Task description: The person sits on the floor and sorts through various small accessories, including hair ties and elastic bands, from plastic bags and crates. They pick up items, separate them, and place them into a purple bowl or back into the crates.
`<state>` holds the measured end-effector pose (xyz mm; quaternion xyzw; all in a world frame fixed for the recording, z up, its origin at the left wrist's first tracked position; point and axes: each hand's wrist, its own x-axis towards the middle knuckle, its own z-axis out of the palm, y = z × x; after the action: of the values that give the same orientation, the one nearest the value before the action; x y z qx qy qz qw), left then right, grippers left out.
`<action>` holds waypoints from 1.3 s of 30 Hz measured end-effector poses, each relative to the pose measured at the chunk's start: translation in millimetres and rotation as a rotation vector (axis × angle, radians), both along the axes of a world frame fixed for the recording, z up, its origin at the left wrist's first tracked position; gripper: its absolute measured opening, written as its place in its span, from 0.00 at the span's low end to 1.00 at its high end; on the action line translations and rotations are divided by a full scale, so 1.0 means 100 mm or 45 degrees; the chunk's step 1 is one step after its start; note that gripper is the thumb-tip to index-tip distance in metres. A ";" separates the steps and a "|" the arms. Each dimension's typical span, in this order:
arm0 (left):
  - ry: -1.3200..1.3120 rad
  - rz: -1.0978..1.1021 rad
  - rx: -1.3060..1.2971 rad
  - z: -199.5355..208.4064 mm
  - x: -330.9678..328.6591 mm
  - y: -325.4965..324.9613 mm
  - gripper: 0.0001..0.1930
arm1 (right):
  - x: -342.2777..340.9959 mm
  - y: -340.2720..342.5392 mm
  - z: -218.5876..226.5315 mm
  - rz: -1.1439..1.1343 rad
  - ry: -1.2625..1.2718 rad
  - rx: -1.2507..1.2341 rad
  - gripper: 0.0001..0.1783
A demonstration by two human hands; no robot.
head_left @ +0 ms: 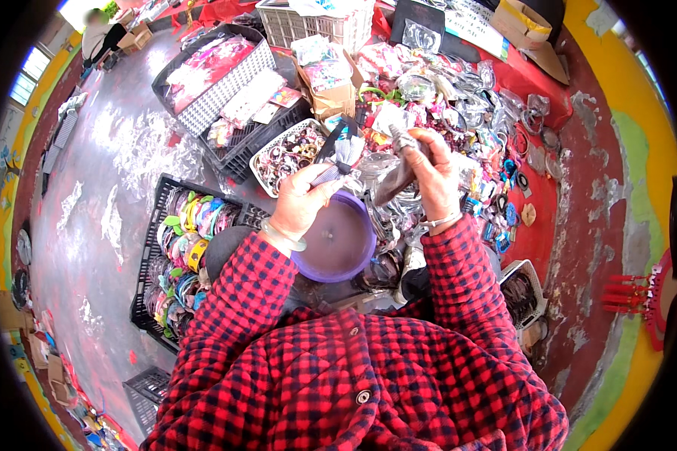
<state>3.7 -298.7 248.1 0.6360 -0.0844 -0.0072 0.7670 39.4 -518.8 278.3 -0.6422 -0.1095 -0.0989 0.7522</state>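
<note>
My left hand [299,201] pinches a grey-and-white patterned bow [346,154] with black ribbon ends, held up above the far rim of a purple basin [371,239]. To its right, my right hand [435,171] is closed on a crumpled clear plastic bag [396,183] with something brownish showing in its lower part; what that is, I cannot make out. A small gap separates the bow from the bag. Beyond my hands spreads a heap of bagged hair accessories [447,113]. A white basket [254,167] of hair ties stands just past my left hand.
A black crate [144,259] full of colourful headbands stands at my left. Farther off are a grey crate [226,84], a cardboard box [337,98] and a pale crate [320,28]. Beside my right elbow is a white basket [534,282]. Another person [98,39] sits far left.
</note>
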 end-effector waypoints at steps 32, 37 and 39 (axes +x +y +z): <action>0.303 -0.320 -0.161 -0.02 0.03 -0.10 0.19 | -0.20 0.35 0.04 -0.104 -0.467 -0.741 0.14; 0.082 -0.223 0.084 -0.18 0.05 -0.14 0.20 | -0.23 0.45 -0.15 0.024 -0.469 -0.900 0.13; 0.082 -0.178 0.047 -0.21 0.05 -0.13 0.20 | -0.29 0.47 -0.11 0.195 -0.383 -0.839 0.12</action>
<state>8.3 -311.8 227.0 0.6421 -0.1038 -0.0827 0.7550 10.2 -471.5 267.5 -0.8183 -0.2924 -0.0950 0.4856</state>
